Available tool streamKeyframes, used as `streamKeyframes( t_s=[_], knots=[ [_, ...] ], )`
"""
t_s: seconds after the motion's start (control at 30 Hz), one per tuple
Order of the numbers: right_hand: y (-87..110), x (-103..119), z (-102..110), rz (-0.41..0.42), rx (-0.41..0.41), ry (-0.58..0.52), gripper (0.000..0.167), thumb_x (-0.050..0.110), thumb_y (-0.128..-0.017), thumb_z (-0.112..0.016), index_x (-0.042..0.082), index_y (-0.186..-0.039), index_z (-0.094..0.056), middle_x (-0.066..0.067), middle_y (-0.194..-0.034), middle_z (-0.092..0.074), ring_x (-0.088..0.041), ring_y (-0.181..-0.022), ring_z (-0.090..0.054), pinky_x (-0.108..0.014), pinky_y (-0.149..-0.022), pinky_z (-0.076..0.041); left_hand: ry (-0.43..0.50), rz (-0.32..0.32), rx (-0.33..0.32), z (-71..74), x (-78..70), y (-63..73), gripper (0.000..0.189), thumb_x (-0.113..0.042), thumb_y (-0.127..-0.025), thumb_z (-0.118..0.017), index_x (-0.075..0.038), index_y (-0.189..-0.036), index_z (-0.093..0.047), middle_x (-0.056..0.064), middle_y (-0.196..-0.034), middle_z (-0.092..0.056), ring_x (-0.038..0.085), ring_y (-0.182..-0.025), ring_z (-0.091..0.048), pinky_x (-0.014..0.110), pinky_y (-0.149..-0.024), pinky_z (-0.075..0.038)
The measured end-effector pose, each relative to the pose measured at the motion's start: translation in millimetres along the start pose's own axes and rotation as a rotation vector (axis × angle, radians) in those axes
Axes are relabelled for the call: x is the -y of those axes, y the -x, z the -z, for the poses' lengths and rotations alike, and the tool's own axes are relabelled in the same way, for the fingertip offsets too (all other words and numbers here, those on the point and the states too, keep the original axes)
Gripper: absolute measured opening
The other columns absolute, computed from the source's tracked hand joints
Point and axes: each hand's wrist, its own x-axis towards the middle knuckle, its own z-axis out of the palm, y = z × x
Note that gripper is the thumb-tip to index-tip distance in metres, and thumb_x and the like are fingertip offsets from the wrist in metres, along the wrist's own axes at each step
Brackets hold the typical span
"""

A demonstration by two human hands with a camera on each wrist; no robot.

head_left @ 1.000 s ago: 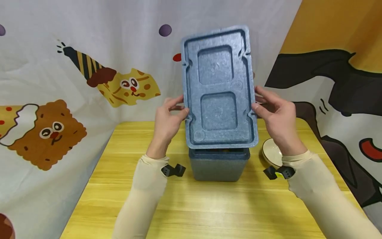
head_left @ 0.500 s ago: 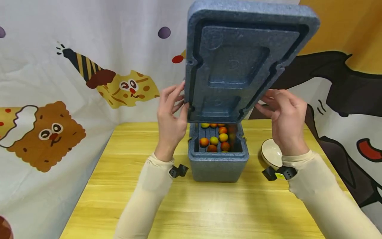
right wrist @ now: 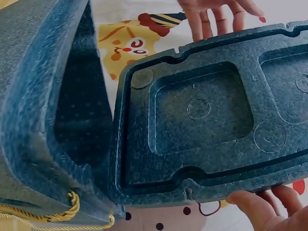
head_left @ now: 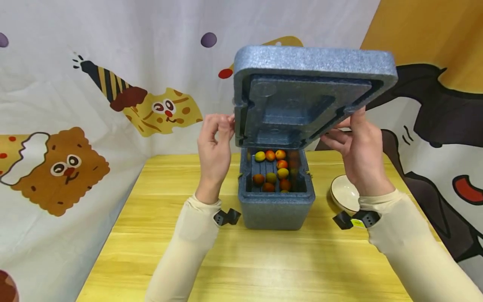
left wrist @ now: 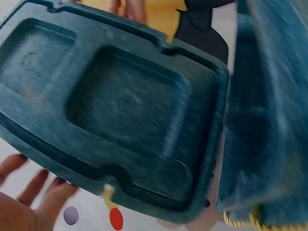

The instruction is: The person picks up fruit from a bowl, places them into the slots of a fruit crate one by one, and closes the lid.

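Note:
A blue-grey foam lid (head_left: 313,58) hangs tilted above the matching foam box (head_left: 275,214), its recessed underside facing me and its near end raised. The left hand (head_left: 215,147) holds the lid's left edge; in the left wrist view its fingers (left wrist: 57,195) meet the rim. On the opposite edge the right hand (head_left: 362,155) grips, with the thumb (right wrist: 245,199) on the rim in the right wrist view. Several small round fruits, such as a yellow one (head_left: 260,156) and an orange one (head_left: 270,155), lie inside the box. The lid hides the box's far end.
A cream bowl (head_left: 344,193) with a dark rim stands to the right of the box, partly behind the right wrist. Yellow rope (right wrist: 57,216) is attached at the box's side. The wooden table (head_left: 249,264) meets a printed cloth (head_left: 170,25) behind.
The lid stood nearly upright over the box, then tipped with its lower end swinging up towards me, uncovering the fruits. Since half a second ago, its near end has dropped. Both hands have turned with it.

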Motion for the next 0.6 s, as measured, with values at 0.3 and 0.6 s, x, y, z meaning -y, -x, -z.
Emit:
streamKeyframes(
  t_s=[0.3,0.6],
  knots=[
    [3.9,3,0,0.039,0.117,-0.18,0.036,0.017,-0.093,-0.068,-0.005,-0.121,-0.063,-0.017,-0.114,-0.06,-0.025,-0.109,-0.061,-0.032,-0.091,-0.05,0.298,0.249,-0.04,3.3,-3.9,0.8,0.028,-0.029,-0.1,-0.055,-0.004,-0.091,-0.06,0.007,-0.092,-0.057,0.021,-0.089,-0.062,0.033,-0.083,-0.053],
    [5.1,10,9,-0.019,0.233,-0.167,0.038,-0.005,-0.097,-0.054,-0.011,-0.134,-0.052,-0.018,-0.142,-0.05,-0.028,-0.13,-0.046,-0.026,-0.092,-0.048,0.289,0.235,0.052,14.6,1.1,4.3,0.043,-0.016,-0.096,-0.048,0.012,-0.127,-0.058,0.016,-0.122,-0.062,0.027,-0.11,-0.057,0.034,-0.09,-0.046]
  ],
)
